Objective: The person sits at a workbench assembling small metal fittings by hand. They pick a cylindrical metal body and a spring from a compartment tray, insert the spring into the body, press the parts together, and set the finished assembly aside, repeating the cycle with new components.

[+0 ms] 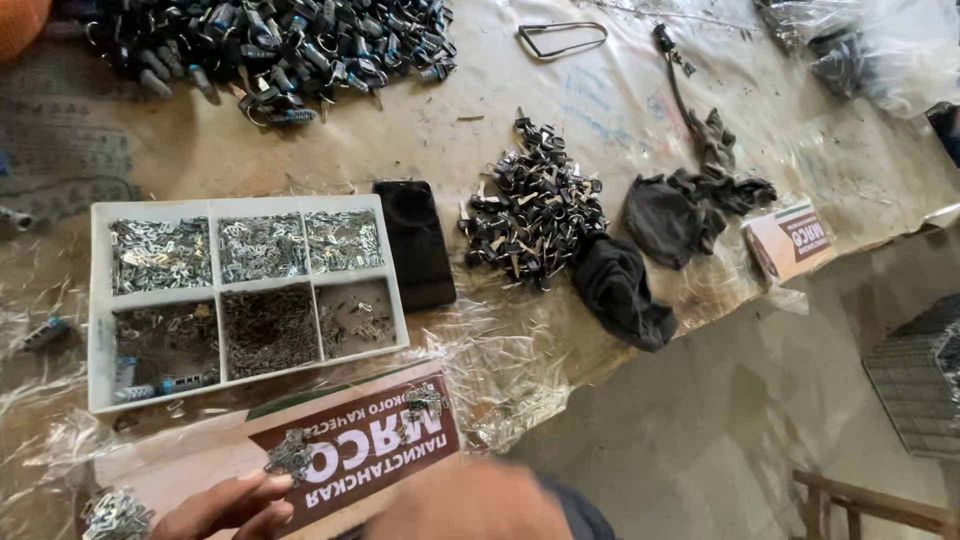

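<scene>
My left hand (225,505) lies at the bottom left on a flat cardboard piece with a dark red label (370,445). Its fingertips touch a small cluster of silvery metal parts (290,455), and the fingers look stretched out. A blurred skin-coloured shape, my right hand (470,505), sits at the bottom centre, too smeared to show its fingers. Just beyond the cardboard stands a white tray with several compartments (97,300), filled with shiny clips and fine dark parts. Another heap of silvery pieces (115,515) lies left of my left hand.
A black phone (415,240) lies right of the tray, then a pile of dark key-like parts (535,210), black cloths (620,285) and a small box (790,240). A large heap of dark parts (280,40) fills the far left. A wooden frame (870,505) stands on the floor.
</scene>
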### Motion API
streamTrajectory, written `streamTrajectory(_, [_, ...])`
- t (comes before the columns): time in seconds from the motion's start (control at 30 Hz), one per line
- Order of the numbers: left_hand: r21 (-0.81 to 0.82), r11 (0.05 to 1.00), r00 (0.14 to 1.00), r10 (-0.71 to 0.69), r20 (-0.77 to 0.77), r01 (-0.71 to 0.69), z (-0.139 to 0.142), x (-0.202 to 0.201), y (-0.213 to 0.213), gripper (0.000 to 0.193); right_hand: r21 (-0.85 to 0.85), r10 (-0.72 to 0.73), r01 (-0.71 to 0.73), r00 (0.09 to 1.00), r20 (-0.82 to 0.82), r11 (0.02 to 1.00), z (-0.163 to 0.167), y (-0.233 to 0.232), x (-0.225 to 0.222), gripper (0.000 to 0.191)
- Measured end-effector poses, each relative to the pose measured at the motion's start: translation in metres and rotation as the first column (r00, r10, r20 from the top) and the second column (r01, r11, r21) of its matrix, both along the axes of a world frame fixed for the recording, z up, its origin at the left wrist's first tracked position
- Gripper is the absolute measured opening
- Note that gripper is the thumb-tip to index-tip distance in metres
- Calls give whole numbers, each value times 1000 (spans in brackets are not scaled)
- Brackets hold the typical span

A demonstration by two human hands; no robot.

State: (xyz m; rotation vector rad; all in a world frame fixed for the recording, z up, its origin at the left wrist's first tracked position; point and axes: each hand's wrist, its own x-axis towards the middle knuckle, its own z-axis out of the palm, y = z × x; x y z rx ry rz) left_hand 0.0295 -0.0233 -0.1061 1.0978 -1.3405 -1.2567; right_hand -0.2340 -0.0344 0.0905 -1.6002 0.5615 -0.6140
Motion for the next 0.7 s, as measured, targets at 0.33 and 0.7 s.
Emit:
streamTrajectory(0.33, [292, 948, 843, 55, -535, 124, 12, 2, -25, 49, -892, -915, 202, 87, -395, 404, -32, -192, -128, 27])
streamTrajectory(0.7, [54, 992, 992, 109, 62, -113, 45, -9, -30, 41, -767, -765, 56, 147, -627, 639, -64, -235, -156, 24])
